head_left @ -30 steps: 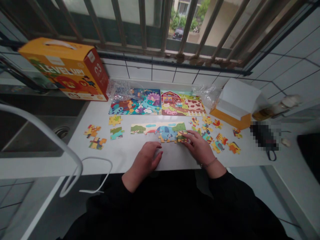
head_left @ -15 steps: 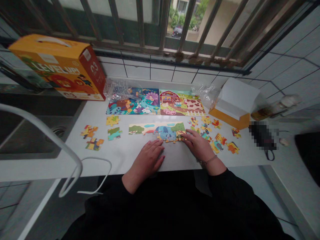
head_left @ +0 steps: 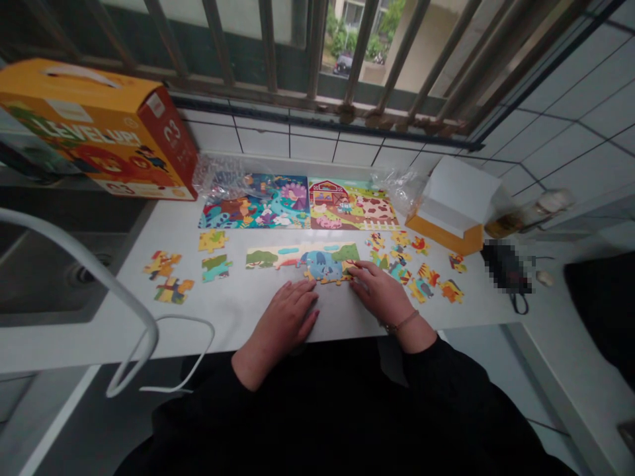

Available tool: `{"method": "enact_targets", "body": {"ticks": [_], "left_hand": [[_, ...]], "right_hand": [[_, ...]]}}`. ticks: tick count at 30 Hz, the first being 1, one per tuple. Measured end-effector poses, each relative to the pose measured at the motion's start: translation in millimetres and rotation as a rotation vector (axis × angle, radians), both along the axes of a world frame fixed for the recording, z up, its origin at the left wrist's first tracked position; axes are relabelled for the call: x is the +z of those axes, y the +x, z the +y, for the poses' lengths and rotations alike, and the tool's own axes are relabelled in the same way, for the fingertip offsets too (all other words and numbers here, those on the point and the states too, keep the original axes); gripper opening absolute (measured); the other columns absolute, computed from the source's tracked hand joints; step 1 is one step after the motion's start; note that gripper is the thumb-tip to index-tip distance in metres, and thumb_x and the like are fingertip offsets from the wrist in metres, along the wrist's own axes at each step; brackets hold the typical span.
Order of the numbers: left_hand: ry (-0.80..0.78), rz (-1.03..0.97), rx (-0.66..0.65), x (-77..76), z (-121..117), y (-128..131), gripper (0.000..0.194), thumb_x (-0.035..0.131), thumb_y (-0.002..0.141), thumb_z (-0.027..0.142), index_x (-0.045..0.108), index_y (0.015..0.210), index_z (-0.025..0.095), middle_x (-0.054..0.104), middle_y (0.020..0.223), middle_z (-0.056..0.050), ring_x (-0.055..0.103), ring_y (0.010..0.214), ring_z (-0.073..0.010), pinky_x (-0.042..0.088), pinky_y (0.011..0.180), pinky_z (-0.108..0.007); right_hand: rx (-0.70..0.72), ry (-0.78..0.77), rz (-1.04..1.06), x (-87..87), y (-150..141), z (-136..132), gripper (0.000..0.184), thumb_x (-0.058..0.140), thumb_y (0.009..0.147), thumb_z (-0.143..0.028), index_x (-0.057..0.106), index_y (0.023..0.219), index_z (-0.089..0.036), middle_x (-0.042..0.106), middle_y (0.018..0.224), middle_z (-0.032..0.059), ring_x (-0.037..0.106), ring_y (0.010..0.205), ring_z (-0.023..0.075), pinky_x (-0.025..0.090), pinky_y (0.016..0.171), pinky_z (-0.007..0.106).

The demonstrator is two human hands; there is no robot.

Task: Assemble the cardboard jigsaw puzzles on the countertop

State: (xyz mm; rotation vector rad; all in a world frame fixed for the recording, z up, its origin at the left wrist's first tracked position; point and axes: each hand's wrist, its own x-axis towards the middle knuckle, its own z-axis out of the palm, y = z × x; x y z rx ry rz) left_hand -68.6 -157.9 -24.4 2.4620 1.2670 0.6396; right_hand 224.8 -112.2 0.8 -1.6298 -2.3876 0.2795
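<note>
A partly joined jigsaw puzzle (head_left: 322, 263) with a blue elephant lies on the white counter in front of me. My left hand (head_left: 282, 317) rests flat with its fingers stretched out, the fingertips by the puzzle's lower edge. At the puzzle's right end, my right hand (head_left: 384, 294) has its thumb and fingers on a yellowish corner piece (head_left: 348, 268), which they partly cover. Loose puzzle pieces (head_left: 424, 281) are scattered to the right of that hand. On the left lie several more, among them a green and blue piece (head_left: 215, 268) and a yellow piece (head_left: 213, 240).
Two finished puzzle pictures, a night forest (head_left: 278, 205) and a farm (head_left: 347, 206), lie behind. An orange carton (head_left: 114, 145) stands at the back left beside a sink (head_left: 64, 264). An open box (head_left: 446, 228) sits right. A white hose (head_left: 99, 271) arches at the left front.
The view has turned slightly, so everything appears shifted left. Both hands stay nearly where they were, with the right fingers still at the puzzle's right end.
</note>
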Motion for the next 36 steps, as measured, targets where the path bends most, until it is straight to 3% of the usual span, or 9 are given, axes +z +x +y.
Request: {"method": "enact_targets", "body": {"ticks": [7, 14, 23, 30, 36], "left_hand": [[0.029, -0.029, 0.015, -0.2, 0.2, -0.7, 0.025, 0.059, 0.106, 0.027, 0.067, 0.13, 0.021, 0.069, 0.152, -0.014, 0.066, 0.14, -0.0322, 0.046, 0.126, -0.062], [0.034, -0.048, 0.01, -1.4, 0.1, -1.6, 0.024, 0.059, 0.106, 0.026, 0.067, 0.128, 0.021, 0.07, 0.149, -0.014, 0.067, 0.139, -0.0309, 0.046, 0.127, -0.062], [0.022, -0.071, 0.007, 0.5, -2.1, -1.4, 0.022, 0.061, 0.104, 0.026, 0.068, 0.124, 0.021, 0.07, 0.149, -0.015, 0.067, 0.138, -0.0317, 0.046, 0.126, -0.063], [0.023, -0.114, 0.066, 7.4, -5.1, -8.2, 0.017, 0.063, 0.104, 0.025, 0.069, 0.119, 0.021, 0.073, 0.142, -0.014, 0.068, 0.133, -0.0302, 0.052, 0.122, -0.056], [0.072, -0.03, 0.303, 11.9, 7.4, -53.6, 0.02, 0.057, 0.105, 0.022, 0.07, 0.121, 0.019, 0.071, 0.141, -0.016, 0.064, 0.135, -0.0319, 0.053, 0.119, -0.054]], "right_hand": [[-0.036, -0.038, -0.071, 6.8, -9.4, -14.1, 0.037, 0.062, 0.11, -0.033, 0.071, 0.145, -0.026, 0.066, 0.154, 0.0118, 0.076, 0.119, 0.0276, 0.066, 0.095, 0.039], [-0.023, -0.029, -0.01, 4.7, -3.7, -23.3, 0.04, 0.06, 0.11, -0.032, 0.067, 0.148, -0.026, 0.064, 0.157, 0.0104, 0.074, 0.12, 0.0261, 0.066, 0.093, 0.038], [-0.31, 0.109, -0.05, 12.0, 46.8, -6.7, 0.031, 0.056, 0.108, -0.039, 0.076, 0.123, -0.02, 0.074, 0.125, 0.0136, 0.072, 0.108, 0.0286, 0.058, 0.083, 0.038], [-0.336, 0.096, -0.07, 2.9, 59.6, -27.0, 0.039, 0.051, 0.109, -0.05, 0.076, 0.099, -0.022, 0.077, 0.09, 0.0089, 0.069, 0.08, 0.0251, 0.043, 0.067, 0.034], [-0.249, 0.202, 0.017, -18.7, 49.3, -59.9, 0.046, 0.049, 0.11, -0.054, 0.073, 0.084, -0.024, 0.074, 0.076, 0.0068, 0.067, 0.068, 0.0213, 0.041, 0.062, 0.033]]}}
